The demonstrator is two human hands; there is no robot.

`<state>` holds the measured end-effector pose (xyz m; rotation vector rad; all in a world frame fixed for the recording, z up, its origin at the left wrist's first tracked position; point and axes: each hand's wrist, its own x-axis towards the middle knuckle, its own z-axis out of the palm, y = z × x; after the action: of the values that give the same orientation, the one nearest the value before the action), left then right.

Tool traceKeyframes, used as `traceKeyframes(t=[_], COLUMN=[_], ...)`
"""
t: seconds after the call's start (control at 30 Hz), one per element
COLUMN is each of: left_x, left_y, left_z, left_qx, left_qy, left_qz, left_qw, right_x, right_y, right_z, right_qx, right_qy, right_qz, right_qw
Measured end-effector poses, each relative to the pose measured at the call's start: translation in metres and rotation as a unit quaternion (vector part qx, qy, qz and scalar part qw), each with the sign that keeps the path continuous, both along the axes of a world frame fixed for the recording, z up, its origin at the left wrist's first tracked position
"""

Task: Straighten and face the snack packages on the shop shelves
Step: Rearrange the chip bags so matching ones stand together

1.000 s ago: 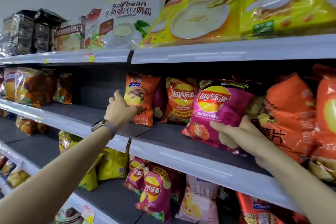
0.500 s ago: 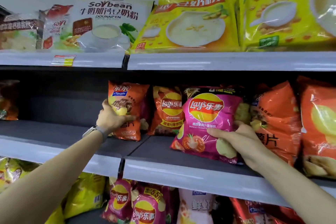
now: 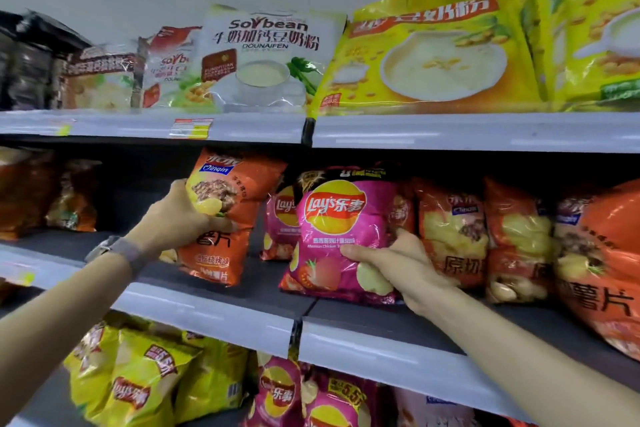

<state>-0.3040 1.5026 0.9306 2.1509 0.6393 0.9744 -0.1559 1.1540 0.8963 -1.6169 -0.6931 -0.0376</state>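
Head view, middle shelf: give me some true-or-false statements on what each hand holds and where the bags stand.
1. The left hand grips the orange Qinqin bag at its left edge. True.
2. The right hand holds an orange bag. False: it holds the pink Lay's bag.
3. The pink Lay's bag shows its logo to the front. True.
4. The Soybean bag stands below the hands. False: it stands on the top shelf, above them.
5. A watch sits on the left wrist. True.
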Motion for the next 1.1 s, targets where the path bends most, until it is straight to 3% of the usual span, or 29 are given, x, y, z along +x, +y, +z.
traceKeyframes(t=[0.27, 0.5, 0.63, 0.8, 1.0, 1.1], left_x=[-0.068, -0.072, -0.057, -0.008, 0.062, 0.087], left_y=[-0.016, -0.054, -0.090, -0.130, -0.212, -0.260], left_z=[-0.009, -0.009, 0.006, 0.017, 0.007, -0.002], left_qx=[-0.004, 0.007, 0.013, 0.014, 0.038, 0.021], left_qy=[-0.054, -0.041, 0.014, 0.090, 0.042, 0.019], left_qz=[-0.021, -0.116, -0.205, -0.283, -0.242, -0.253], left_qw=[0.998, 0.992, 0.979, 0.955, 0.969, 0.967], right_x=[0.009, 0.019, 0.017, -0.020, -0.043, -0.050], right_y=[0.107, 0.123, 0.097, 0.022, -0.080, -0.117], right_z=[0.004, 0.002, -0.001, 0.001, -0.003, -0.012], right_qx=[-0.056, -0.123, -0.125, -0.169, -0.127, -0.162], right_qy=[-0.033, 0.006, 0.035, -0.048, -0.094, -0.143], right_qz=[0.000, 0.016, 0.019, -0.012, -0.063, -0.124], right_qw=[0.998, 0.992, 0.991, 0.984, 0.985, 0.969])
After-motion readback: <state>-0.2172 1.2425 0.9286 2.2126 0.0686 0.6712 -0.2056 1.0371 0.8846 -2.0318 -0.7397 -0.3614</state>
